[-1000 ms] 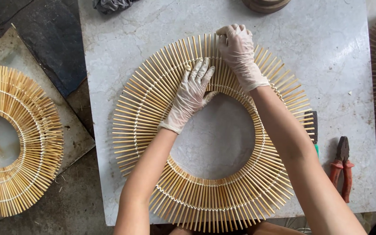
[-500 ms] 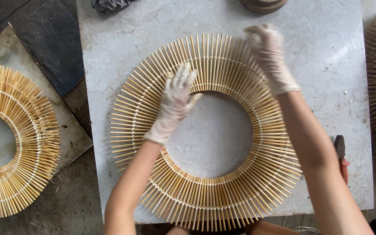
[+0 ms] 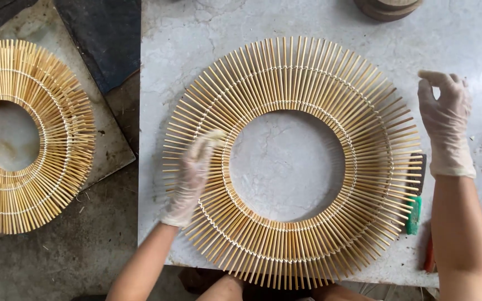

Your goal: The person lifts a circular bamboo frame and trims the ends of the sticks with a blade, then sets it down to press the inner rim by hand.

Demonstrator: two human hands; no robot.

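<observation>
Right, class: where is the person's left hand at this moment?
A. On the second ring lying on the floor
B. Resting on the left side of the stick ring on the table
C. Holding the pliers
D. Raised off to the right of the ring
B: the gloved left hand lies flat on the left side of the stick ring, while the right hand hangs beside the ring's right edge.

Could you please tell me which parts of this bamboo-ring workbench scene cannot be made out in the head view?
- Gloved left hand: motion-blurred; contact with the round ring of bamboo sticks unclear.
- Green-handled tool: mostly hidden under the ring's sticks.
- Red-handled tool: covered by the right forearm.
- Round brown object: cut off by the top edge.
- Gloved right hand: held open above the grey marble table.
</observation>
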